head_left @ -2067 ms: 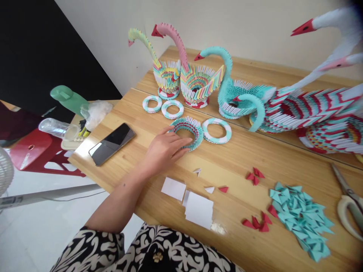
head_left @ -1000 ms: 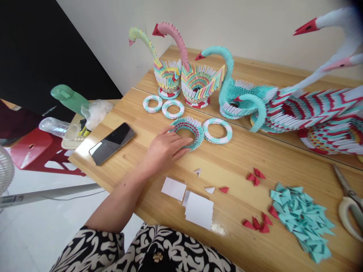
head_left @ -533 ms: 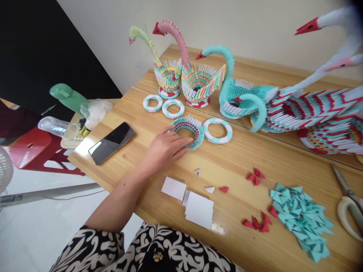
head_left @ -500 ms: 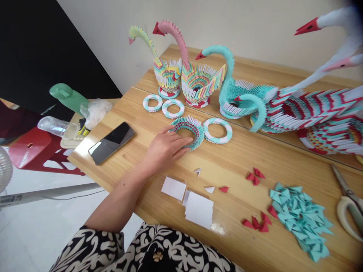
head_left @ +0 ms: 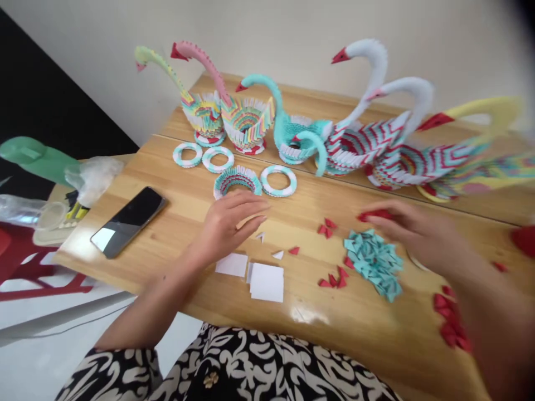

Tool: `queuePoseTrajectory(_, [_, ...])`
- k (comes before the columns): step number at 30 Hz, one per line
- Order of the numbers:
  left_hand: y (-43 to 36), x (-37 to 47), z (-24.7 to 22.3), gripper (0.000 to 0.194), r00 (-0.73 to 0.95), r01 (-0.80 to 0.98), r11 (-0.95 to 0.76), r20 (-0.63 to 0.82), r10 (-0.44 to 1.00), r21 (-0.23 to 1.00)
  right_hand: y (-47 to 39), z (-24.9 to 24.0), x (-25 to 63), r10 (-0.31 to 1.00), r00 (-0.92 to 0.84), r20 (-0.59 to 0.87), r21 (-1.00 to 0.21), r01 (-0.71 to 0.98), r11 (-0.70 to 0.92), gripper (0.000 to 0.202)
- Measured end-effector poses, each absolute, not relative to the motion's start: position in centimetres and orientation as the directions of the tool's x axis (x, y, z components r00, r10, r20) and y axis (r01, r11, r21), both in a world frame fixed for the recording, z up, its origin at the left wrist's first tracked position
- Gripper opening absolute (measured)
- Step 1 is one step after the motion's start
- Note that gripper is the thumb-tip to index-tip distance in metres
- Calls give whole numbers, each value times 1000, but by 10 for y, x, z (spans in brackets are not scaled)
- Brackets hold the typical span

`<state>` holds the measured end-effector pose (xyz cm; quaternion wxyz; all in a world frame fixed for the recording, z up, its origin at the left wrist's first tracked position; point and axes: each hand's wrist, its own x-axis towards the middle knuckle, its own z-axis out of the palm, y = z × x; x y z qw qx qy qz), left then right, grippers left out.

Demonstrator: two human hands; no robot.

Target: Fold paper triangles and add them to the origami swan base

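My left hand (head_left: 229, 223) hovers over the table with thumb and fingers apart, holding nothing. Just beyond its fingertips lies a ring of folded paper pieces (head_left: 238, 178) in teal, red and white, its near side hidden by the hand. At the right, my right hand (head_left: 412, 228), blurred by motion, pinches red folded paper pieces (head_left: 376, 215); how many cannot be made out. Beneath and left of it is a heap of teal paper triangles (head_left: 371, 262). Small red triangles (head_left: 334, 278) lie beside the heap, and more red pieces (head_left: 449, 320) are partly behind the right forearm.
Several folded-paper swans (head_left: 246, 122) line the back of the table. Three teal-and-white rings (head_left: 279, 181) lie before them. A phone (head_left: 129, 221) rests at the left, white paper squares (head_left: 266, 282) near the front edge. A green bottle (head_left: 37, 159) stands beyond the left edge.
My view has turned to the right. My left hand has let go of the teal ring and drawn back toward me. My right hand has come into view with red paper pieces.
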<state>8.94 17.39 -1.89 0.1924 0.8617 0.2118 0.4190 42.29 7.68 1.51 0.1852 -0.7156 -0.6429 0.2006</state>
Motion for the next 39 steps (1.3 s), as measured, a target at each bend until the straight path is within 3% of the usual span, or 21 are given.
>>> queuePoseTrajectory(4, [162,115,-16,26,637,218,-721,464,616,658,94,-5,376,985,-22,-171,-832,539,-133,36])
queuePoseTrajectory(8, [160,138,-23,29,639,253,-498,243,730,830,100,-16,349,991,-46,-124,-932,347,-100,33])
queuePoseTrajectory(14, [154,165,-36,17,668,92,-286,154,728,954,84,-20,347,998,-2,-63,-942,330,-59,31])
queuePoseTrajectory(23, [146,176,-50,12,585,122,-238,124,802,964,81,-50,346,998,57,-30,-960,278,-45,29])
queuePoseTrajectory(28, [145,178,-61,15,561,137,-343,213,800,929,81,-66,342,986,158,54,-921,388,-12,28])
queuePoseTrajectory(33, [143,177,-65,21,581,103,-406,276,766,908,78,-65,339,982,177,69,-930,367,-1,33])
queuePoseTrajectory(39, [142,175,-57,6,573,96,-281,177,800,955,73,-55,330,983,159,93,-871,491,3,46])
